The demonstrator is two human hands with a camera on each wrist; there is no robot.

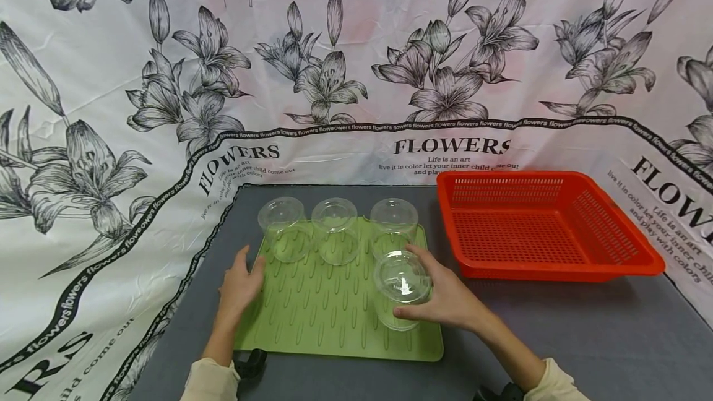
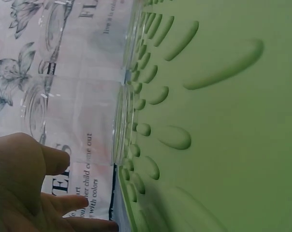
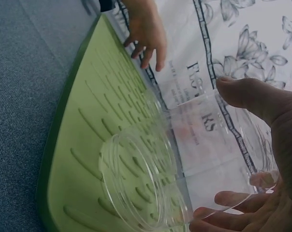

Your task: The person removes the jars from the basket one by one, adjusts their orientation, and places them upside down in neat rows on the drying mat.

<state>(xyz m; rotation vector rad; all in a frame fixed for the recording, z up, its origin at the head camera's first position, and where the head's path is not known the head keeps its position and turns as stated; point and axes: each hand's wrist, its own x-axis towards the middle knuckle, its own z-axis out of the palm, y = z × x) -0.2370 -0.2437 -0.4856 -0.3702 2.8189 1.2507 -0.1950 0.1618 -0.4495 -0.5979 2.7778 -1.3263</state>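
Observation:
My right hand [image 1: 448, 302] grips a clear plastic jar [image 1: 402, 286] over the right part of a green ridged mat [image 1: 312, 314]. The thumb and fingers reach around the jar's sides, and its threaded mouth faces down, close to the mat, in the right wrist view. Three more clear jars stand mouth down in a row along the mat's far edge: a left one [image 1: 284, 231], a middle one [image 1: 335, 231] and a right one [image 1: 393, 221]. At the mat's left edge my left hand [image 1: 239, 283] holds nothing, its fingers spread beside the left jar.
A red perforated plastic basket [image 1: 557, 271] stands to the right of the mat on the grey tabletop [image 1: 535, 314]. Behind and to the left hangs a white cloth [image 1: 334, 153] with flower prints and lettering.

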